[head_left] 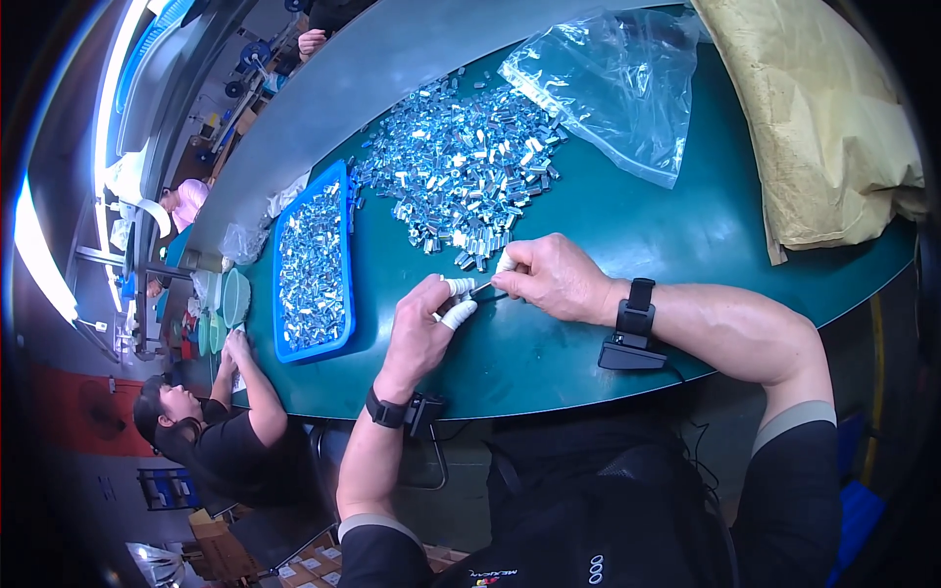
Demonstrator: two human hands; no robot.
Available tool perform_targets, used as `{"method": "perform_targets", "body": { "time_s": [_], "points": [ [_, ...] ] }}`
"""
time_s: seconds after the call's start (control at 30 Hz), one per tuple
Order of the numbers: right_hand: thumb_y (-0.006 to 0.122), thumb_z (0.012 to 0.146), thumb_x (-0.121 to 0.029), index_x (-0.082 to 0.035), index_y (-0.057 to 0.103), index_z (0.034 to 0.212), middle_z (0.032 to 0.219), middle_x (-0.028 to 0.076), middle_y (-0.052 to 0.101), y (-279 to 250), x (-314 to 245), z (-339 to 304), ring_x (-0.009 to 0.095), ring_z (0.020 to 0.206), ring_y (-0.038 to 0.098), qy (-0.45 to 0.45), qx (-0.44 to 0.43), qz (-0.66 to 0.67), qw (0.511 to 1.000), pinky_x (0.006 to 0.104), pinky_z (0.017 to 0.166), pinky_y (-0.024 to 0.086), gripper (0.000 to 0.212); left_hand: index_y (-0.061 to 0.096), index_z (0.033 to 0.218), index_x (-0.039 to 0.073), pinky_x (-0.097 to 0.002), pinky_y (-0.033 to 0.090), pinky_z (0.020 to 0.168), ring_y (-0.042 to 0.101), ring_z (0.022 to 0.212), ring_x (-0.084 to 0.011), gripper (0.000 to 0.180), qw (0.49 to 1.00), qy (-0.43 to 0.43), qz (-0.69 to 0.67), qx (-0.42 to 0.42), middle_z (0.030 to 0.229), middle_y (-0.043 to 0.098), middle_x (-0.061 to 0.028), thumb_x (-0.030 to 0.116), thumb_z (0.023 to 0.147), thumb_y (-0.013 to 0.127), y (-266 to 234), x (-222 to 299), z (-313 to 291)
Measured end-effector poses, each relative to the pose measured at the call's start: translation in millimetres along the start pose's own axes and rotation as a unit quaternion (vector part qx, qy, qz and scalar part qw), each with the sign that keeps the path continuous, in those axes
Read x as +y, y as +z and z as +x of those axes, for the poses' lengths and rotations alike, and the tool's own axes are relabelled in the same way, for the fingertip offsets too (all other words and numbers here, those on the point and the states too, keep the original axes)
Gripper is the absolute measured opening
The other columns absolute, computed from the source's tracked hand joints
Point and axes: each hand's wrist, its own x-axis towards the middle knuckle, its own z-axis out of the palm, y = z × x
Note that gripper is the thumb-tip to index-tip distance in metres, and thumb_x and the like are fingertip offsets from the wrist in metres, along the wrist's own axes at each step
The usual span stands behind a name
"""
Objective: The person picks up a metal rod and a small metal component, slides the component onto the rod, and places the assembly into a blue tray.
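Note:
My left hand (pixel 423 321) is closed in a pinch near the middle of the table, its thumb and a finger wrapped in white coverings. Between those tips sits a small shiny metal piece, mostly hidden. My right hand (pixel 561 278), also with white on a fingertip, grips a thin rod-like tool (pixel 481 288) whose tip meets the left fingertips. What kind of tool it is stays too small to tell. Just beyond both hands spreads a large pile of small silvery metal pieces (pixel 461 162). A blue tray (pixel 350 323) full of similar pieces lies to the left.
A clear plastic bag (pixel 627 93) lies at the far side, next to a large tan paper sack (pixel 833 127) on the right. Green bowls (pixel 235 297) stand along the table's left end, where a co-worker (pixel 230 431) reaches in. The green table (pixel 676 245) has a curved front edge.

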Motion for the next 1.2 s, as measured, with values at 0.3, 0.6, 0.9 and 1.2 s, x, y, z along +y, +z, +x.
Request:
{"method": "perform_targets", "body": {
  "time_s": [0.3, 0.6, 0.9, 1.2],
  "points": [
    [0.073, 0.09, -0.026, -0.003, 0.069, 0.082, 0.071, 0.017, 0.067, 3, 1, -3, 0.035, 0.067, 0.066, -0.039, -0.015, -0.036, 0.998, 0.0457, 0.063, 0.049, 0.025, 0.075, 0.106, 0.002, -0.0348, 0.046, 0.065, 0.058, 0.073, -0.0228, 0.024, 0.995, 0.075, 0.067, 0.026, 0.081, 0.059, -0.0082, 0.004, 0.083, 0.081, 11, 10, 7],
    [0.069, 0.093, -0.028, -0.003, 0.068, 0.075, 0.067, 0.017, 0.065, 1, 3, -2, 0.037, 0.065, 0.064, -0.029, 0.01, -0.039, 0.999, 0.0482, 0.061, 0.047, 0.03, 0.071, 0.093, 0.001, -0.0429, 0.046, 0.065, 0.057, 0.074, -0.031, 0.017, 0.988, 0.12, 0.076, 0.061, 0.079, 0.055, -0.0117, 0.005, 0.08, 0.082, 24, 13, 12],
    [0.062, 0.1, -0.036, -0.003, 0.066, 0.07, 0.06, 0.011, 0.066, -3, -8, -3, 0.027, 0.057, 0.066, 0.019, -0.037, -0.017, 0.999, 0.0419, 0.061, 0.051, 0.044, 0.073, 0.098, 0.001, -0.0369, 0.049, 0.068, 0.061, 0.077, -0.028, 0.019, 0.991, 0.086, 0.072, 0.078, 0.084, 0.061, -0.0115, 0.001, 0.081, 0.081, 14, 10, -7],
    [0.061, 0.102, -0.038, -0.003, 0.065, 0.072, 0.06, 0.009, 0.067, -1, -3, -1, 0.024, 0.056, 0.066, 0.026, -0.012, 0.014, 1.0, 0.039, 0.06, 0.051, 0.046, 0.073, 0.109, 0.003, -0.0345, 0.053, 0.079, 0.068, 0.09, -0.0253, 0.019, 0.911, -0.028, 0.335, 0.241, 0.099, 0.07, -0.0121, 0.003, 0.09, 0.075, -101, -88, -43]
  ]
}}
